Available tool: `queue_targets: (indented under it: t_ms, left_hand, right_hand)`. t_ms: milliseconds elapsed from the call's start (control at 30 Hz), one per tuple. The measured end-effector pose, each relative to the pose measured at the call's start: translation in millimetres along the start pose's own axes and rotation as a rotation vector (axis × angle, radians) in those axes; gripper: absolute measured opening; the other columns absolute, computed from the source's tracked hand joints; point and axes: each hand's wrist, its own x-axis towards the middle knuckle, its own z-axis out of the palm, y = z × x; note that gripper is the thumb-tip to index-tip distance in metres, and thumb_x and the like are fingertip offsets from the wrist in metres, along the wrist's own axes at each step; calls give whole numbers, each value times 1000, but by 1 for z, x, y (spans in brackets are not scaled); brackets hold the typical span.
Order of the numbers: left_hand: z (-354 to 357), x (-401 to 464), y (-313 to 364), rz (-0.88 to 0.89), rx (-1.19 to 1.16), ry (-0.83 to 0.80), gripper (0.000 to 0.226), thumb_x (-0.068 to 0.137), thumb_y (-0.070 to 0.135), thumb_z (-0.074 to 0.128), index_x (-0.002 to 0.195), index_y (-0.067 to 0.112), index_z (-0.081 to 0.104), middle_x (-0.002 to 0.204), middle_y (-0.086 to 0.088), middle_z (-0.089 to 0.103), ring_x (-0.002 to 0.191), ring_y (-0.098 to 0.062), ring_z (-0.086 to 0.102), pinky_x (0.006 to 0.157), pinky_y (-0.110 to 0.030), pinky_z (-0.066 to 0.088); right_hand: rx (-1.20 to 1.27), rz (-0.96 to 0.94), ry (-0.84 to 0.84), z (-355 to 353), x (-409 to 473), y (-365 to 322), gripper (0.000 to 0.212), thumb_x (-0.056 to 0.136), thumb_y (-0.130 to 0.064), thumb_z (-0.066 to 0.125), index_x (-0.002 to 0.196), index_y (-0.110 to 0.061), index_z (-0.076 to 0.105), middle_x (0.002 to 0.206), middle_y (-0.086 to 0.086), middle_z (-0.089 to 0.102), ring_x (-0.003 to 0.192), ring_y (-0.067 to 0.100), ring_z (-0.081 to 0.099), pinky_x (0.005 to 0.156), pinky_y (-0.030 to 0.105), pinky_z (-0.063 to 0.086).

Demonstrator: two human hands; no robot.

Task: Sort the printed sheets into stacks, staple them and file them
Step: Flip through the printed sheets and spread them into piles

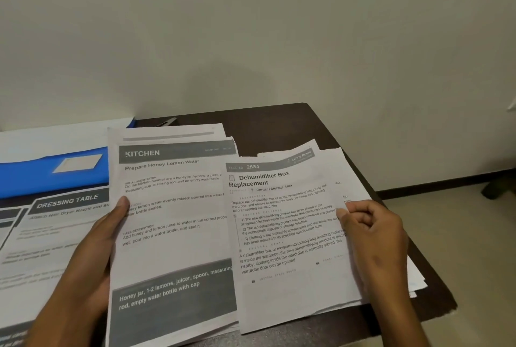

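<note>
The person is in the sorting stage, with one sheet in each hand above a dark counter point(312, 123). The left hand point(92, 249) grips the "Kitchen" sheet point(173, 235) by its left long edge, thumb curled over the printed face and the other fingers hidden beneath the paper. The right hand point(371, 232) pinches the "Dehumidifier Box Replacement" sheet point(287, 237) at its right long edge, thumb and curled fingers closed on the paper.

The relation that matters: the two sheets lie side by side, long axes running away from the person, the dehumidifier sheet tilted slightly clockwise and its left edge overlapping the kitchen sheet's right edge. Each sheet reaches inward from the fingers that hold it, so neither hand has to cross the other.

More loose sheets point(413, 279) lie under the right hand's page at the counter's right side. To the left lie a "Dressing Table" sheet point(55, 223) and a blue folder point(42, 176). Judging by the differing headings, the two pages likely belong to separate stacks; the left hand is nearer the folder and the dressing-table sheet, the right nearer the loose pile.
</note>
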Motion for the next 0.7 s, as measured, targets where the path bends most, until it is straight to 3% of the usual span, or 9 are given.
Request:
queue_targets:
  t_ms: [233,600,700]
  left_hand:
    - [12,3,-3,15,44,-14,46,100,46,58,135,17,68,126,-11,75,113,-35,73,85,-67,55]
    - [11,0,2,-19,24,8,42,100,46,59,130,19,73,127,-11,75,115,-35,72,86,-68,54]
    - [6,-1,7,-21,23,11,42,101,46,58,130,20,73,127,-12,74,115,-36,72,86,-68,55]
  right_hand:
    - [4,10,22,-7,7,1,9,94,-24,76,90,-20,70,78,-3,75,71,11,74,52,15,50]
    - [-17,20,18,0,6,-2,9,94,-25,77,91,-19,71,80,-2,76,74,13,75,60,28,59]
    - [-27,14,8,5,5,-7,10,94,-25,77,92,-18,71,80,-2,76,73,12,74,58,25,56]
